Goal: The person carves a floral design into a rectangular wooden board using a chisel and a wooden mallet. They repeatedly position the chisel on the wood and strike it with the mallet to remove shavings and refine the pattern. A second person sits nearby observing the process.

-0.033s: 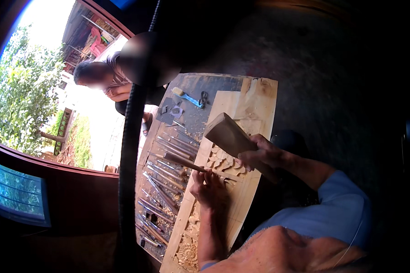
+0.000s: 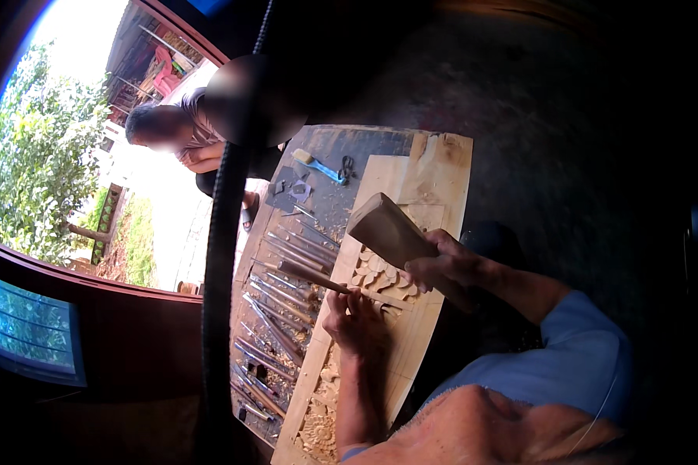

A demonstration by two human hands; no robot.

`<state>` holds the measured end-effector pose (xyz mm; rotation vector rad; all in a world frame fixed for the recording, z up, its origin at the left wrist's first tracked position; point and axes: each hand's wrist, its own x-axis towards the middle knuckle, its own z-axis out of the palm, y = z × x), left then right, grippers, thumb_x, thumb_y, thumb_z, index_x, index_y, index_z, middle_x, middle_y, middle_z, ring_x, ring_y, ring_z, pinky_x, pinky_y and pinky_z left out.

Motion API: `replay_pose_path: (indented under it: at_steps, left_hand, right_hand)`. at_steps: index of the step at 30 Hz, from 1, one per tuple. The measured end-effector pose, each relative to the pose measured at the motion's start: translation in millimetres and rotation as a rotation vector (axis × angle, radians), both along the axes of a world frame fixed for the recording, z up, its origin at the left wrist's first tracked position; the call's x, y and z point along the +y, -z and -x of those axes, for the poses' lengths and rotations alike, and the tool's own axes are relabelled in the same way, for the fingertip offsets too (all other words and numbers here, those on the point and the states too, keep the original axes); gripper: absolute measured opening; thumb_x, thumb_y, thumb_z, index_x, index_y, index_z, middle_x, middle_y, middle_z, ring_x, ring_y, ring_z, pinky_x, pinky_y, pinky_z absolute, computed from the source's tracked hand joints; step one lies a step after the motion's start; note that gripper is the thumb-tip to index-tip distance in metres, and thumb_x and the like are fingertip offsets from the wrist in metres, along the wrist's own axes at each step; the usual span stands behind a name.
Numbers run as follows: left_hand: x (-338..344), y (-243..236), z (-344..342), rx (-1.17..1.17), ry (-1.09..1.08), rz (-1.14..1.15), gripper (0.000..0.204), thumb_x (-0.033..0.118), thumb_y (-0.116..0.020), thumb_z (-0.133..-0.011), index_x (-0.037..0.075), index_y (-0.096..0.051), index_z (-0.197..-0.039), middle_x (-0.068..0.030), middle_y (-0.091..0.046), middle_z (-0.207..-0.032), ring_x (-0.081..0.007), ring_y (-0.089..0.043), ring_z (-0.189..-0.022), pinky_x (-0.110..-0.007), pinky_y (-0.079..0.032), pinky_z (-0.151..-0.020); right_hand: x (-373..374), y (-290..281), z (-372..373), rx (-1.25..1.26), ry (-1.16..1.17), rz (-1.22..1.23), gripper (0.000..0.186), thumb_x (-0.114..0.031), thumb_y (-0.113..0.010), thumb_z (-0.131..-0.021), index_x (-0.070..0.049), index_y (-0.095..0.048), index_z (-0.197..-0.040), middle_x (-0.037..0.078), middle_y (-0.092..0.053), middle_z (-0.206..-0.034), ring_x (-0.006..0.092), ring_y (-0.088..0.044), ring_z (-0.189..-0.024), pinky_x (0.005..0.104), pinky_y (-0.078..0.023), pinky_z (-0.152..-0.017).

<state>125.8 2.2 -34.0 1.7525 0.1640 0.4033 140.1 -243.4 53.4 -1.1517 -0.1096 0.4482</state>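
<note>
Pale carved wooden panel (image 2: pixel 380 277) along dark wooden surface's (image 2: pixel 380 139) right edge, apparently mid-chiselling, with brown wooden-handled chisel (image 2: pixel 306 273) pinched in left hand (image 2: pixel 350 322), blocky brown wooden mallet (image 2: pixel 388 229) clasped in right hand (image 2: pixel 451 262), likely calling for square tap.

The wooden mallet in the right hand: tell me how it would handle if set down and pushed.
The mallet looks like solid wood, so it should be stiff. Its thick head jutting beyond the gripping fingers probably makes it top-heavy. Its flattish sides may discourage rolling.
</note>
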Motion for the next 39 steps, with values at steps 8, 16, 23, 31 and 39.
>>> replay_pose_path:
  at_steps: [8, 16, 23, 31, 39]
  left_hand:
    - [-2, -5, 0, 0.292, -0.023, 0.668, 0.019, 0.034, -0.066, -0.094, 0.017, -0.062, -0.102, 0.0013, -0.061, -0.084, -0.0145, -0.058, -0.074, -0.027, -0.048, -0.061]
    - [13, 15, 2, 0.128, 0.117, 0.501, 0.016, 0.024, -0.064, -0.091, 0.015, -0.063, -0.104, 0.0021, -0.061, -0.087, -0.0146, -0.059, -0.077, -0.028, -0.048, -0.061]
    - [9, -31, 6, -0.321, 0.116, -0.836, 0.018, -0.001, -0.066, -0.084, 0.003, -0.064, -0.102, -0.012, -0.06, -0.089, -0.0269, -0.065, -0.061, -0.041, -0.053, -0.054]
    - [4, -42, 9, -0.23, 0.137, -0.61, 0.024, -0.002, -0.063, -0.09, 0.001, -0.056, -0.113, -0.0124, -0.064, -0.077, -0.0296, -0.067, -0.062, -0.041, -0.054, -0.056]
    - [9, -30, 6, -0.241, 0.135, -0.619, 0.027, -0.002, -0.063, -0.091, 0.002, -0.056, -0.117, -0.0138, -0.067, -0.076, -0.032, -0.068, -0.063, -0.043, -0.054, -0.057]
  right_hand:
    - [-2, -2, -1, 0.014, 0.007, 0.023, 0.022, -0.019, -0.073, -0.085, 0.0, -0.067, -0.095, 0.004, -0.065, -0.08, 0.0122, -0.062, -0.066, 0.0276, -0.05, -0.061]
    - [-2, 31, -9, -0.064, -0.037, 0.031, 0.028, -0.021, -0.072, -0.089, 0.0, -0.065, -0.106, 0.007, -0.068, -0.085, 0.015, -0.063, -0.064, 0.0291, -0.052, -0.062]
    - [1, 24, -4, -0.059, -0.022, -0.106, 0.049, -0.026, -0.07, -0.091, 0.007, -0.06, -0.127, 0.009, -0.067, -0.084, 0.0142, -0.061, -0.063, 0.0264, -0.052, -0.058]
    - [-3, 27, -5, -0.076, -0.008, -0.035, 0.055, -0.032, -0.071, -0.09, 0.007, -0.059, -0.126, 0.007, -0.066, -0.082, 0.0125, -0.06, -0.061, 0.0251, -0.051, -0.057]
    - [0, 13, -2, -0.058, 0.006, 0.012, 0.06, -0.035, -0.073, -0.089, 0.007, -0.058, -0.128, 0.007, -0.066, -0.081, 0.0128, -0.06, -0.06, 0.0255, -0.051, -0.057]
